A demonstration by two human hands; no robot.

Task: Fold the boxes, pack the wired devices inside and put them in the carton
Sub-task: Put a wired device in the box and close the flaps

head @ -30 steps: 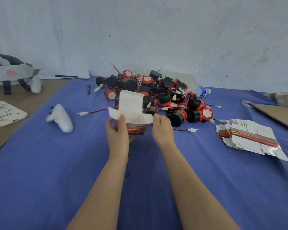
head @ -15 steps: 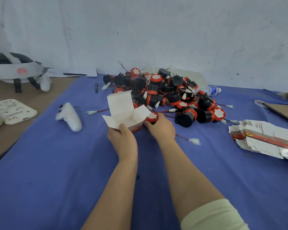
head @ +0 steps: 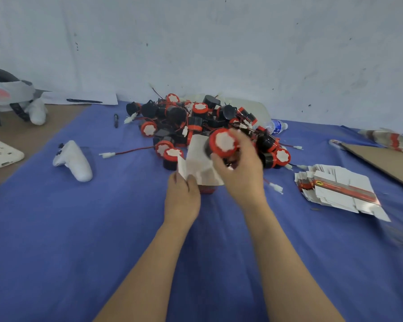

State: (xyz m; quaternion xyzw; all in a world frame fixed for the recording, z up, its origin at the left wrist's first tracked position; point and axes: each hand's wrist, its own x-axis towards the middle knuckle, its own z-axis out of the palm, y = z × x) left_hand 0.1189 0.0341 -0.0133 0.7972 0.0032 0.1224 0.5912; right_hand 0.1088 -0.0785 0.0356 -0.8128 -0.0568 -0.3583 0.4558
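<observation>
At centre frame, the left hand (head: 182, 201) is gripping the open white box (head: 201, 167) while the right hand (head: 241, 177) is clasping a red-capped wired device (head: 223, 142) just above it. At right, the flat boxes (head: 335, 189) are showing a red stripe, its print too blurred to read. The blue-clothed worktop (head: 79, 228) is running back to a scuffed white wall (head: 219, 43).

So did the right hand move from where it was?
Yes. The right hand rose from the near edge of the pile and now holds a red-capped device up in front of it, over the box.

Two bare forearms (head: 149, 263), bare left hand (head: 182, 201), bare right hand (head: 242, 175)
</observation>
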